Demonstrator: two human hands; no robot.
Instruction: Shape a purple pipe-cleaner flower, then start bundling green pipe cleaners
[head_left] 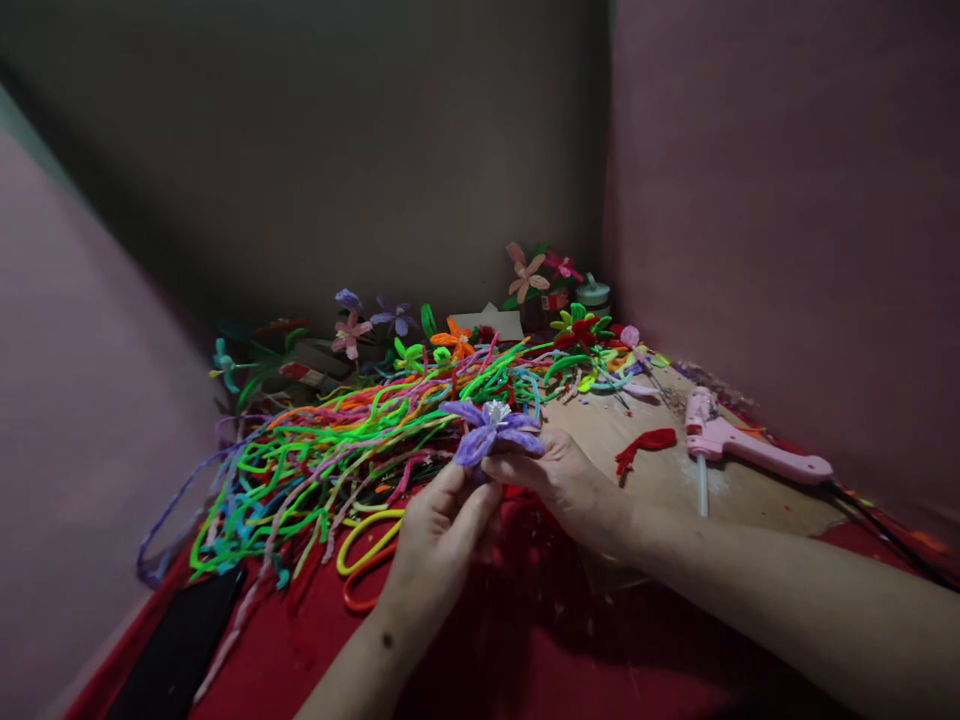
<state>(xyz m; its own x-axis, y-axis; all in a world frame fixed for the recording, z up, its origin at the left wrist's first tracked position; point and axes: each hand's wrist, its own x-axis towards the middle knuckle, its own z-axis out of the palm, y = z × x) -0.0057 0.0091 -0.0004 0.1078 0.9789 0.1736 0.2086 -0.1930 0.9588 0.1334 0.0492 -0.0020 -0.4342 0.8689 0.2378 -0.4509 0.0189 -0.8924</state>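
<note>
A purple pipe cleaner flower (475, 442) with a white tufted centre is held up in front of me, over the near edge of the pile. My left hand (450, 525) pinches it from below, thumb and fingers closed at its base. From the right side, my right hand (566, 485) grips a petal and the underside between thumb and fingers. The flower's base is mostly hidden by my fingers. Just left of my left hand lie scissors with yellow and orange handle loops (371, 555), their blades covered by the pile.
Loose pipe cleaners (330, 440) in many colours spread behind the hands. To the right, a pink glue gun (757, 448) and a red pipe cleaner piece (646, 445) lie on a brown board (780, 505). A black phone-like slab (176, 645) is at front left. Finished flowers (525, 278) stand at the back.
</note>
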